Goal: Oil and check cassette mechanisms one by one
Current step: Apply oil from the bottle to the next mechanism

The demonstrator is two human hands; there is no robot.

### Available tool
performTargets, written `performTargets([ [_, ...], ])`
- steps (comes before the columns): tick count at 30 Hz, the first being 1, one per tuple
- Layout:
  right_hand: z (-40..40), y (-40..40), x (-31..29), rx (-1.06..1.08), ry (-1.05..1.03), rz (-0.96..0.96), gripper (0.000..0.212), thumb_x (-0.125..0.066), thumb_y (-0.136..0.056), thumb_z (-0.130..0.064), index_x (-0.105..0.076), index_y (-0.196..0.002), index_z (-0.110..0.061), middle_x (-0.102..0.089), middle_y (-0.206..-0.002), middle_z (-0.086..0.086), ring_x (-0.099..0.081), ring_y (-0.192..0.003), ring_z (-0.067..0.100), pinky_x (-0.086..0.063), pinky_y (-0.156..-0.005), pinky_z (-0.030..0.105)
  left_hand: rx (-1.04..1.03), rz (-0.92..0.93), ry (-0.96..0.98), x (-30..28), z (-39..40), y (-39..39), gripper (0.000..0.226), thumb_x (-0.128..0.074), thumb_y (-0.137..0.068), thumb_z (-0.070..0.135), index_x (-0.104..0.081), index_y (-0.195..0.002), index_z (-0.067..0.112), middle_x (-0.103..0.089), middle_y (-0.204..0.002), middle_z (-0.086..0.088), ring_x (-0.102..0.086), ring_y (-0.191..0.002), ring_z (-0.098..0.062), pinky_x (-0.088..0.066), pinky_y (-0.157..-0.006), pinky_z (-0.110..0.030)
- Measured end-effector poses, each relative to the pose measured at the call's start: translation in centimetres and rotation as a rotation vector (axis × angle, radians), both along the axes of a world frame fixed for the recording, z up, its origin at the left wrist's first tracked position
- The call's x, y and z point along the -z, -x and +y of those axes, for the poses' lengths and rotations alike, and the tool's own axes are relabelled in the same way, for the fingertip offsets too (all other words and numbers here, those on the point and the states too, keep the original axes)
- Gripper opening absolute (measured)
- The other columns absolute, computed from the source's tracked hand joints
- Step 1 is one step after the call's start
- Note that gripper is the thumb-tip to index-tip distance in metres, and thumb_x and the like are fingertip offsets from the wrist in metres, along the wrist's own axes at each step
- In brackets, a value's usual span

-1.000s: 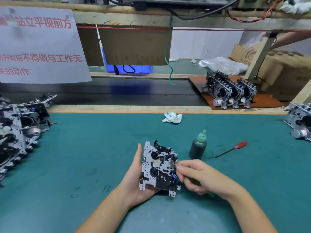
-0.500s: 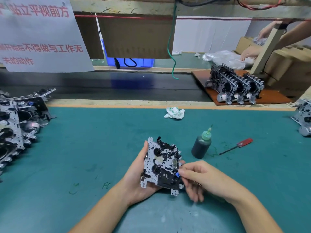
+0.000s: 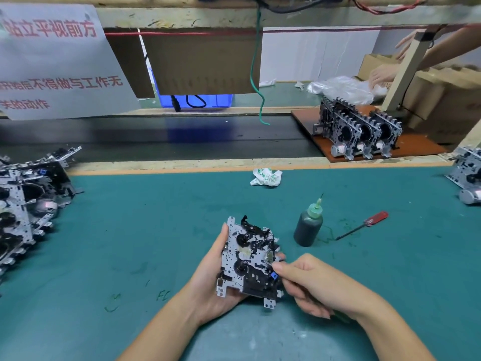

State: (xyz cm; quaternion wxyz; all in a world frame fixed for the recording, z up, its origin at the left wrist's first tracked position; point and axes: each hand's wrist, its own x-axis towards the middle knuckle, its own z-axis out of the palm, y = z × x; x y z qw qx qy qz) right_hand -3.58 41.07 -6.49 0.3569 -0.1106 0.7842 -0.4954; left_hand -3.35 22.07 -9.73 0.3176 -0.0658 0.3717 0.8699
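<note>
Above the green mat [image 3: 130,243], my left hand [image 3: 208,285] grips a cassette mechanism [image 3: 247,261], a silver plate carrying black parts. The thumb lies along its left edge and fingertips show past its right edge. My right hand [image 3: 315,285] has its fingers curled and pinches a thin tool [image 3: 269,263], whose tip touches the right side of the mechanism beside a small blue part. Most of the tool is hidden inside the hand. A dark oil bottle [image 3: 308,226] with a green nozzle stands upright on the mat, behind and to the right of the mechanism.
A red-handled screwdriver [image 3: 364,225] lies right of the bottle, a crumpled paper [image 3: 265,177] near the mat's far edge. Several mechanisms are piled at the left [image 3: 23,204], one lies at the right edge [image 3: 468,178], three stand on an orange board [image 3: 359,131]. Another person's hands [image 3: 382,71] work at boxes.
My hands and the mechanism have stayed together with little movement. The right fingers have shifted slightly along the mechanism's right side. The view has tilted a little.
</note>
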Motion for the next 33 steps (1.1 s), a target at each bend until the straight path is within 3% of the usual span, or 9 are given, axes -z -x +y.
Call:
performTargets([
  [5,-0.1,0.2,-0.6,-0.048,0.015,-0.038,0.060,-0.037,-0.100,-0.038,-0.043,-0.044,-0.018,-0.041,-0.032,-0.001,-0.033,-0.025,0.009,-0.027,-0.030,0.016,-0.019,-0.014,0.008,-0.2,0.1,0.0,0.080,-0.029,-0.090,0.067,-0.061,-0.124,0.002,-0.053,-0.133,-0.026,-0.058,-0.116,-0.032,-0.048,-0.099,-0.042],
  [14,0.3,1.0,-0.6,-0.126,-0.033,-0.058,0.060,-0.035,-0.099,-0.043,-0.029,-0.045,-0.017,-0.024,-0.029,-0.002,-0.015,-0.028,0.011,-0.015,-0.038,0.023,-0.041,-0.046,0.060,0.1,0.2,0.0,0.076,-0.035,-0.086,0.066,-0.067,-0.116,0.004,-0.060,-0.126,-0.024,-0.061,-0.112,-0.032,-0.050,-0.095,-0.040],
  [19,0.8,1.5,-0.5,-0.183,-0.044,-0.133,0.059,-0.036,-0.098,-0.048,-0.024,-0.049,-0.017,-0.022,-0.031,-0.002,-0.012,-0.029,0.011,-0.012,-0.039,0.019,-0.048,-0.037,0.067,0.1,0.2,0.0,0.075,-0.034,-0.086,0.066,-0.068,-0.113,0.005,-0.061,-0.124,-0.023,-0.064,-0.108,-0.030,-0.052,-0.091,-0.037],
  [24,0.5,1.2,-0.3,-0.174,-0.035,0.016,0.061,-0.033,-0.100,-0.044,-0.029,-0.047,-0.015,-0.025,-0.029,-0.002,-0.018,-0.027,0.011,-0.020,-0.034,0.018,-0.064,-0.021,0.059,-0.1,0.2,-0.2,0.078,-0.030,-0.086,0.067,-0.068,-0.114,0.005,-0.061,-0.124,-0.023,-0.063,-0.110,-0.030,-0.051,-0.093,-0.039],
  [27,0.5,0.4,0.1,-0.068,0.021,0.132,0.062,-0.034,-0.098,-0.047,-0.035,-0.044,-0.018,-0.027,-0.029,-0.001,-0.022,-0.026,0.011,-0.022,-0.033,0.015,-0.076,-0.014,0.001,-0.4,0.3,-0.5,0.081,-0.029,-0.085,0.069,-0.066,-0.116,0.004,-0.059,-0.127,-0.022,-0.062,-0.111,-0.031,-0.051,-0.093,-0.041],
  [30,1.4,0.0,0.3,0.183,0.173,0.217,0.059,-0.036,-0.089,-0.055,-0.043,-0.042,-0.019,-0.030,-0.028,0.000,-0.022,-0.025,0.012,-0.023,-0.034,0.016,-0.093,-0.038,-0.073,-0.8,0.1,-0.8,0.092,-0.034,-0.078,0.074,-0.060,-0.121,-0.003,-0.054,-0.130,-0.029,-0.054,-0.119,-0.041,-0.049,-0.095,-0.051],
  [33,2.1,0.2,0.5,0.377,0.234,0.396,0.046,-0.036,-0.090,-0.049,-0.056,-0.060,-0.020,-0.037,-0.031,0.004,-0.026,-0.025,0.009,-0.026,-0.035,0.014,-0.115,-0.068,-0.143,-1.3,-0.2,-0.9,0.103,-0.036,-0.073,0.080,-0.055,-0.124,-0.008,-0.047,-0.133,-0.034,-0.049,-0.123,-0.045,-0.044,-0.100,-0.054],
])
